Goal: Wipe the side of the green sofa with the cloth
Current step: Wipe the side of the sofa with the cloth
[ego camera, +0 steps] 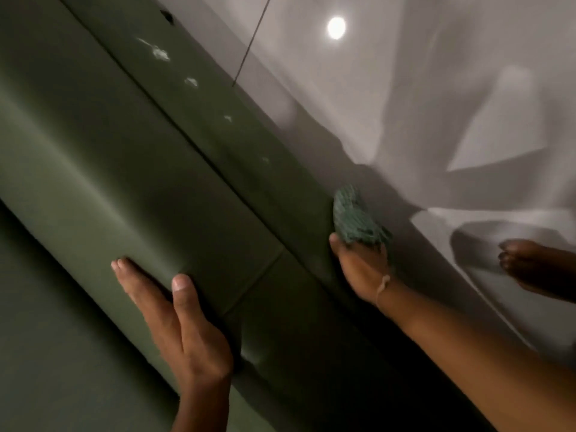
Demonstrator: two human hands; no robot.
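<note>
Item: smooth, matte olive-green upholstered sofa (pixel 103 169), seen from above along its rounded arm, with the outer side panel (pixel 249 169) falling away beyond a dark seam toward the glossy pale tiled floor (pixel 436 88). Implement: small crumpled teal-green knitted cloth (pixel 355 218), bunched into a wad and pressed against the lower part of the side panel, close to where panel meets floor. Right hand (pixel 361 266): fingers closed around the cloth, thumb showing at the panel side, a thin pale string band at the wrist (pixel 382 286). Left hand (pixel 184 319): empty, fingers extended and flat on the top of the sofa arm, apparently bracing. Progress, as judged: wiping under way, not finished. A row of whitish smears and specks (pixel 160 53) remains on the side panel farther along from the cloth, largest at the far end, fainter nearer the hand; a small dark mark (pixel 168 17) sits beyond them. The stretch near the cloth looks plain, though dim light and blur prevent certainty. Remaining: carry the cloth along the panel over those marks. Incidental: a bare foot (pixel 530 263) on the floor to the right; a round ceiling-light reflection (pixel 336 28) in the tile.
</note>
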